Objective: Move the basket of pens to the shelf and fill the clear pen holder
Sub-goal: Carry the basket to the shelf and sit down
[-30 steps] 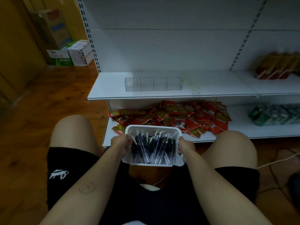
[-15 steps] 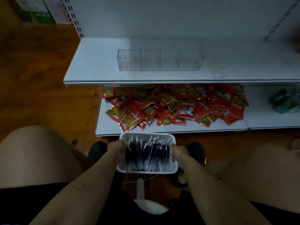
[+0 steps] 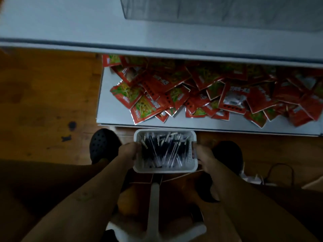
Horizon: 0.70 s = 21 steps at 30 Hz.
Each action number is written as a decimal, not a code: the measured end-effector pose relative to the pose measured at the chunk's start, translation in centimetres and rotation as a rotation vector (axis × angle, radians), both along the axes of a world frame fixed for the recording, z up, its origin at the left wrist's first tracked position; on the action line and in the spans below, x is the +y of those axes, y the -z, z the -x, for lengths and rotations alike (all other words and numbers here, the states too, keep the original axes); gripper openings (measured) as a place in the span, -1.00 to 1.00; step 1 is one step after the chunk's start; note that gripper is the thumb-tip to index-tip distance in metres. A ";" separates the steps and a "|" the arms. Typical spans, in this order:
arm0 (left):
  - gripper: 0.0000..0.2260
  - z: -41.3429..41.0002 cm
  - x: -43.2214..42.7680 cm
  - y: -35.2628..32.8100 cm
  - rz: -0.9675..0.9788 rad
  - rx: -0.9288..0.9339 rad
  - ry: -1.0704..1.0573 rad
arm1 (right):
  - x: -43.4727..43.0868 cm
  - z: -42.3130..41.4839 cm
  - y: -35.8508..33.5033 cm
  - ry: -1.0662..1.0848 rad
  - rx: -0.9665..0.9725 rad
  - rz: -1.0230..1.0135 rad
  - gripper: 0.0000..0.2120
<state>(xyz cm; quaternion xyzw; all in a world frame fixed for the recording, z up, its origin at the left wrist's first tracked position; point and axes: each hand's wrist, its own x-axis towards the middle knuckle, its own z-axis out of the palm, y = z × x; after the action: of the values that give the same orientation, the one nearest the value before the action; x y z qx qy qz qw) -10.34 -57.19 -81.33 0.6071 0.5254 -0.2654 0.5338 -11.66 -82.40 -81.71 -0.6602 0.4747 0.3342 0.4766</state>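
Since the earlier frames the view has tipped sharply downward and closer to the shelving: the boxes against the far wall and the upright back panel are out of sight, and the upper shelf (image 3: pixel 70 23) now fills the top of the picture. The black shoe (image 3: pixel 103 145) on the wooden floor (image 3: pixel 43 102), hidden a second ago, now shows at the left.

The left hand (image 3: pixel 128 151) grips the left rim of the white basket (image 3: pixel 165 169), fingers curled tight around the edge, as before. The basket hangs low between the knees, just in front of the lower shelf (image 3: pixel 111 117) and above the white stool base (image 3: pixel 154 206), not yet on any shelf. It holds a heap of pens (image 3: pixel 162 151) with dark barrels and clear caps, lying mostly lengthwise.

On the lower shelf lies the same loose pile of red snack packets (image 3: pixel 201 91) with green pictures; their print is too blurred to read. Above, only the bottom corner of the clear pen holder (image 3: pixel 209 13) shows on the upper shelf, apparently empty.

The right hand (image 3: pixel 204 157) clamps the basket's right rim, fingers wrapped over it. A second black shoe (image 3: pixel 229 154) sits beyond it, with a cable (image 3: pixel 279 172) on the floor at far right.
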 end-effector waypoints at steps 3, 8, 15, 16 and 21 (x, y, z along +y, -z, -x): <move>-0.76 -1.2 0.5 0.7 0.006 0.003 0.058 | 0.5 -0.8 0.2 0.045 -0.035 -0.026 -0.79; -0.80 -2.3 -0.4 0.7 -0.103 -0.050 0.094 | 0.9 -0.5 0.8 -0.049 -0.124 0.191 -0.78; -0.71 -1.0 -1.8 0.1 -0.524 0.004 0.343 | 3.5 -1.0 -0.3 -0.486 -0.415 0.481 -0.81; -0.73 -0.7 -1.9 -0.2 -0.555 -0.027 0.379 | 3.8 -1.2 -0.4 -0.515 -0.417 0.475 -0.81; -0.86 0.6 -1.9 0.2 -0.463 -0.215 0.393 | 4.2 -1.5 0.0 -0.728 -0.404 0.429 -0.69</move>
<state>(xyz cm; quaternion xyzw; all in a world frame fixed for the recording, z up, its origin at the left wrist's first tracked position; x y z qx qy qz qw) -10.95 -59.07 -81.53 0.8270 0.3849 -0.1709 0.3724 -10.20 -78.24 -81.67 -0.9193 0.1684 0.2387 0.2638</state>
